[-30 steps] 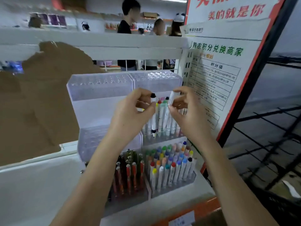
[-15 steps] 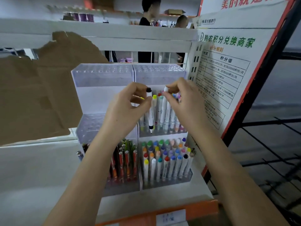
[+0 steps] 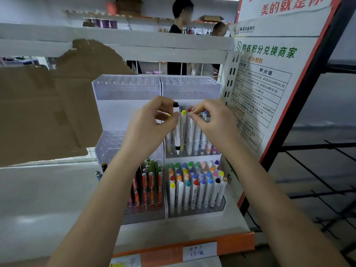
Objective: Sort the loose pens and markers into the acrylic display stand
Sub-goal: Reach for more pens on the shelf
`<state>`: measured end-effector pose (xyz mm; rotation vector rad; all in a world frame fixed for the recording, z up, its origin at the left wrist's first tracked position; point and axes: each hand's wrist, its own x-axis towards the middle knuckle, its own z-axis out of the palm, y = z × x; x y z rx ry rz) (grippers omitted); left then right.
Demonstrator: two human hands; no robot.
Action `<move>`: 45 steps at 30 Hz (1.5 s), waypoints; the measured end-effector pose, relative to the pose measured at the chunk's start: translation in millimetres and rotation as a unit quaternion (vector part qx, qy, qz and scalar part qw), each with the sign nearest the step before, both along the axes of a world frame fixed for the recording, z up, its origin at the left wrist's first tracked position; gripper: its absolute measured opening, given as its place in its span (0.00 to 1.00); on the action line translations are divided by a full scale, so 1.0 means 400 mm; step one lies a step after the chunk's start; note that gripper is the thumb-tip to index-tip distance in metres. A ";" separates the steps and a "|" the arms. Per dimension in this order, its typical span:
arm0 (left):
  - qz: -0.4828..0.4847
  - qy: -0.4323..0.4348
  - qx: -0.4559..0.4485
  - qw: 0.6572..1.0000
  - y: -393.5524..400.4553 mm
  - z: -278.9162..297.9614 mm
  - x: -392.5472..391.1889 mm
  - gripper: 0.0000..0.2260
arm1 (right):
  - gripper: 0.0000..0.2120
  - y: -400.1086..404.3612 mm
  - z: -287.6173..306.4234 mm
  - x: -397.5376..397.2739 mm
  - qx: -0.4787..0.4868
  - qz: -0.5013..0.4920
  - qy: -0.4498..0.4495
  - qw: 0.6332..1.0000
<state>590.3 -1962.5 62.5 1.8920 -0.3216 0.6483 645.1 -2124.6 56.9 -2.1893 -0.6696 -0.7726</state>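
Note:
A clear acrylic display stand [image 3: 127, 87] with three stepped tiers stands on the white shelf. My left hand [image 3: 148, 130] pinches a white marker with black caps [image 3: 176, 130], held upright in front of the middle right tier. My right hand [image 3: 215, 124] pinches the top of a white marker [image 3: 192, 130] standing among other markers in that tier. The bottom right tier holds several white markers with coloured caps [image 3: 196, 185]. Orange and dark pens [image 3: 148, 184] fill the bottom left tier. The top tiers and the middle left tier hold nothing.
A torn brown cardboard sheet [image 3: 48, 105] leans at the left behind the stand. A printed poster board [image 3: 269, 78] stands close on the right, with a dark wire rack [image 3: 317, 170] beyond it. People stand behind the shelving. The shelf's orange front edge [image 3: 235, 245] carries price labels.
My head has shifted, so the stand sits slightly differently in view. My right hand's fingers have lowered onto the tops of the middle-tier markers. My left hand still holds the black-capped marker upright.

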 end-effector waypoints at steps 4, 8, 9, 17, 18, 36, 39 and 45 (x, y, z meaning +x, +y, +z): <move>0.014 -0.009 -0.015 1.000 -0.009 0.009 -0.004 0.09 | 0.08 -0.008 0.038 -0.053 0.074 0.128 0.103 0.984; 0.013 -0.017 -0.033 0.999 -0.033 0.016 -0.007 0.08 | 0.13 0.009 0.052 -0.070 0.092 0.182 0.137 0.969; 0.017 -0.017 -0.033 0.999 -0.034 0.014 -0.005 0.07 | 0.13 0.012 0.052 -0.067 0.093 0.177 0.131 0.971; 0.048 0.013 0.169 0.984 0.011 -0.065 0.010 0.05 | 0.20 0.010 0.046 -0.025 0.088 0.128 0.072 0.985; 0.035 0.012 0.201 0.979 0.014 -0.077 0.007 0.05 | 0.20 0.011 0.041 -0.023 0.086 0.123 0.068 0.986; -0.017 -0.046 0.380 0.924 -0.008 -0.139 -0.013 0.04 | 0.06 0.040 -0.029 0.009 -0.047 -0.013 -0.115 0.992; -0.007 -0.026 0.366 0.930 -0.001 -0.133 -0.029 0.05 | 0.08 0.050 -0.033 0.009 -0.043 -0.038 -0.113 0.992; 0.004 -0.005 0.369 0.929 0.035 -0.123 -0.067 0.08 | 0.07 0.056 -0.028 -0.005 -0.070 -0.057 -0.082 0.993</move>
